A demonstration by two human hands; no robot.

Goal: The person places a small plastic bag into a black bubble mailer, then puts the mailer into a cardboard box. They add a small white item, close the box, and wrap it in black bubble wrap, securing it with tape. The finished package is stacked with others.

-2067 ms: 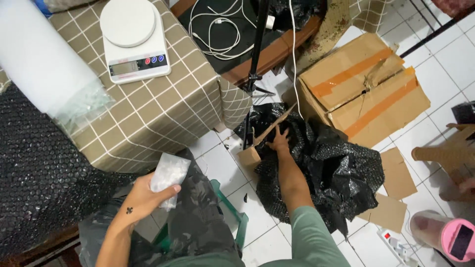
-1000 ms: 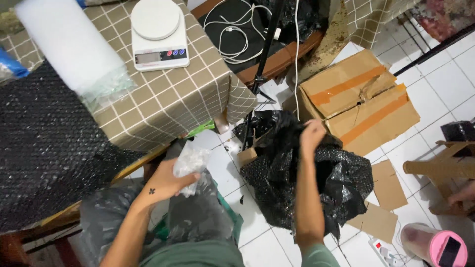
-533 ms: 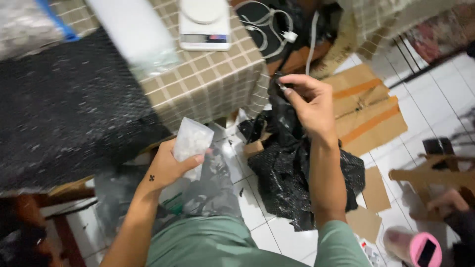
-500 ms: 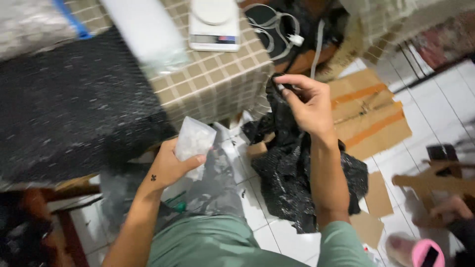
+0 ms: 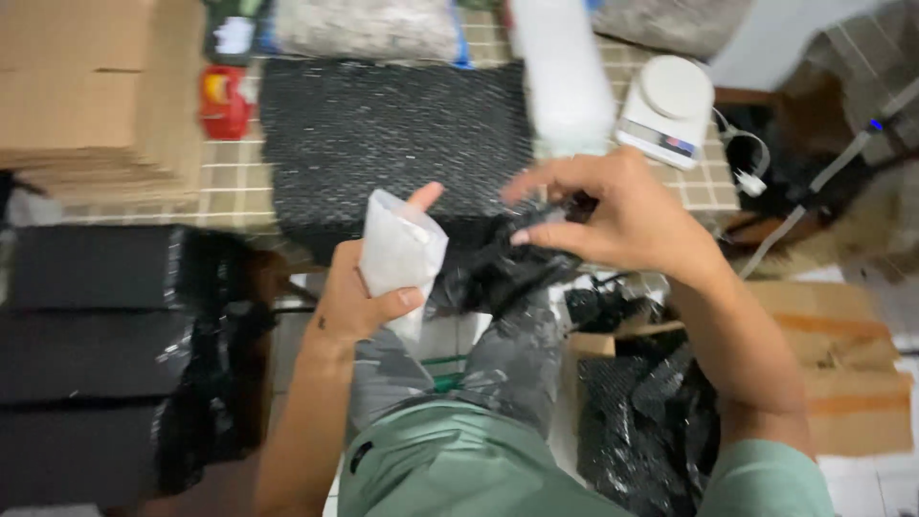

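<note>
The clear packet (image 5: 400, 251) is now held higher than a moment ago, up at the counter (image 5: 230, 187) edge, so the work appears shifted from the floor to the counter. It is clamped in the left hand (image 5: 359, 292), its long axis upright, open end pointing up and slightly right. To the right of that grip, the right hand (image 5: 613, 215), raised out of the black bag (image 5: 646, 431), is pinched on black plastic film (image 5: 498, 263).

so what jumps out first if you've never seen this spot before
The two hands at centre: the left hand grips a small white bubble-wrap pouch, and the right hand pinches black plastic bag material beside it. Behind them a black bubble-wrap sheet covers the tiled table, with a white kitchen scale at its right end.
</note>
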